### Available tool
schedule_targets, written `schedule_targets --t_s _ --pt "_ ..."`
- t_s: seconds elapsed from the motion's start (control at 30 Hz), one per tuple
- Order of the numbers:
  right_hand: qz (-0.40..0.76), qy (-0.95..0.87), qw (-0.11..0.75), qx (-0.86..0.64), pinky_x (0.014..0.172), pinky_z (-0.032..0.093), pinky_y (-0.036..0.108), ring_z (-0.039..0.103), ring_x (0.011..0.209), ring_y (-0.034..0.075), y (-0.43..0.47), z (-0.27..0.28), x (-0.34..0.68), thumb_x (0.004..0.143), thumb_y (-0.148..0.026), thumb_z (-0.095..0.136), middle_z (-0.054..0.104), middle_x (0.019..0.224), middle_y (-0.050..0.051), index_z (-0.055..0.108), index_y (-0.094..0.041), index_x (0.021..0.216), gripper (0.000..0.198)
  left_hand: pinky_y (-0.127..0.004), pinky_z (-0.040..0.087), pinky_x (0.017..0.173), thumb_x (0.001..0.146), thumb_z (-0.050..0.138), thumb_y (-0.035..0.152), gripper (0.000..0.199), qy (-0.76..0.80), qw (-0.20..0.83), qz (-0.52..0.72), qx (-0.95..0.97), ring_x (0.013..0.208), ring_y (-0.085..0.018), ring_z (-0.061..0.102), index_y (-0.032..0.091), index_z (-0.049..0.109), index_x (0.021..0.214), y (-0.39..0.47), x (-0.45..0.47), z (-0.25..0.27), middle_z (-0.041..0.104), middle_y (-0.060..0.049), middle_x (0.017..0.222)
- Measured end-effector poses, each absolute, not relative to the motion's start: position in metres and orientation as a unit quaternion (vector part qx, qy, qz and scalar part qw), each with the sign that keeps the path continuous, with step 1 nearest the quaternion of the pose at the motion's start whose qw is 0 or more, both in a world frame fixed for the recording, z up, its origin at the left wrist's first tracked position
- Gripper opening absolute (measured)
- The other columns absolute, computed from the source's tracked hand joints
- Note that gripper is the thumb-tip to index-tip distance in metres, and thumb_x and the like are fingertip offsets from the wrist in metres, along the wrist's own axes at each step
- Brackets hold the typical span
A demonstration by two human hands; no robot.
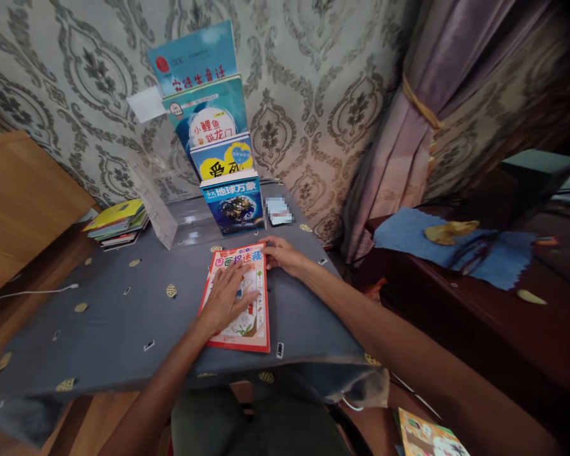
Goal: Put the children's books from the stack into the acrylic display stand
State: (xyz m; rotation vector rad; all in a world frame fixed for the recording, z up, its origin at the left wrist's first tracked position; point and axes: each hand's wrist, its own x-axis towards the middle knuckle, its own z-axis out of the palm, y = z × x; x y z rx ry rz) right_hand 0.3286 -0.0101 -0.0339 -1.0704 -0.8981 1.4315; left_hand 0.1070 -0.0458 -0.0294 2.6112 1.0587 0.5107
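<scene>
A red-bordered picture book lies face up near the front of the table. My left hand rests flat on its cover with the fingers spread, hiding part of the picture. At the book's upper right corner, my right hand has curled fingers and holds the edge. Just behind stands a blue book with a globe on its cover. Farther back, a yellow and blue book, a teal book and a tall blue book rise in a stepped row at a clear acrylic stand.
A pile of books lies at the table's left rear. A small blurred card is right of the upright books. A white cable crosses the left side. On the right are a tied curtain and a blue cloth; another book is lower down.
</scene>
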Motion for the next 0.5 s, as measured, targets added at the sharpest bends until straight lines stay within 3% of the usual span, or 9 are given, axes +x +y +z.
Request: schedule_targets --t_s 0.23,0.5 --pt "0.574 -0.407 0.538 -0.465 0.037 0.049 0.016 0.058 0.043 0.01 -0.009 -0.037 0.333 0.073 -0.007 0.071 0.063 0.051 -0.006 0.067 -0.018 0.083 0.016 -0.057 0.029 0.119 0.1 0.048 0.039 0.042 0.358 0.113 0.169 0.911 0.144 -0.03 0.04 0.025 0.053 0.139 -0.038 0.113 -0.027 0.05 -0.013 0.152" --pt "0.55 -0.391 0.548 -0.494 0.048 0.052 0.017 0.064 0.051 0.01 0.0 -0.042 0.347 0.083 -0.004 0.062 0.069 0.059 -0.002 0.066 -0.017 0.09 0.015 -0.055 0.033 0.117 0.101 0.045 0.035 0.044 0.33 0.092 0.153 0.927 0.141 -0.028 0.045 0.019 0.049 0.141 -0.019 0.147 -0.022 0.05 -0.015 0.151"
